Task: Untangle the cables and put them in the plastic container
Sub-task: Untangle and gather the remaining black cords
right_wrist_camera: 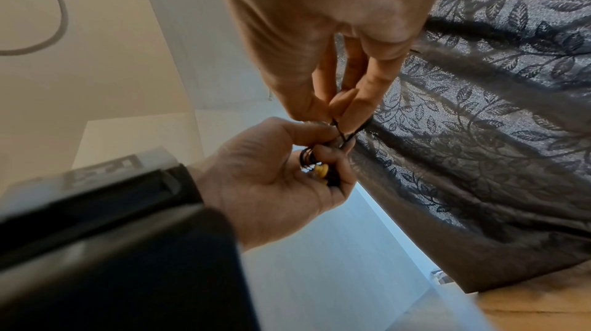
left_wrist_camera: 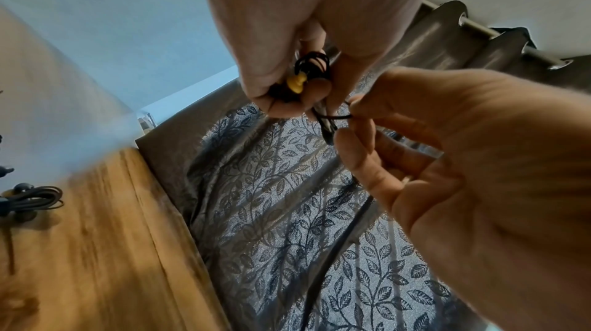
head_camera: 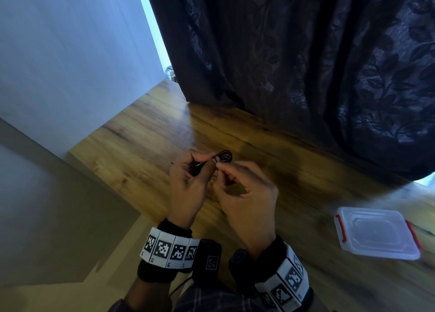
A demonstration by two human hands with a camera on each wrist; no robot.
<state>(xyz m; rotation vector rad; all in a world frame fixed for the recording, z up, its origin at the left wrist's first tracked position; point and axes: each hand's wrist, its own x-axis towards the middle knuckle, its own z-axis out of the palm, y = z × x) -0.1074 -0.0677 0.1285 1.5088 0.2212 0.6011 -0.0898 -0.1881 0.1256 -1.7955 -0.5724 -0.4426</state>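
A small coil of thin black cable (head_camera: 224, 156) with a yellow piece (left_wrist_camera: 294, 85) is held above the wooden table (head_camera: 141, 147). My left hand (head_camera: 202, 163) grips the coil and its dark plug between thumb and curled fingers. My right hand (head_camera: 220, 168) pinches one black strand (left_wrist_camera: 336, 116) right beside the coil; the right wrist view shows the same pinch on the strand (right_wrist_camera: 343, 134). A loose length of cable (left_wrist_camera: 336, 248) hangs down below the right hand. The clear plastic container (head_camera: 376, 234) with red latches sits on the table to the right, lid on.
A second bundle of dark cable (left_wrist_camera: 32, 201) lies on the table at the far left of the left wrist view. A dark leaf-patterned curtain (head_camera: 306, 64) hangs along the table's far edge. A white wall (head_camera: 58, 53) bounds the left side.
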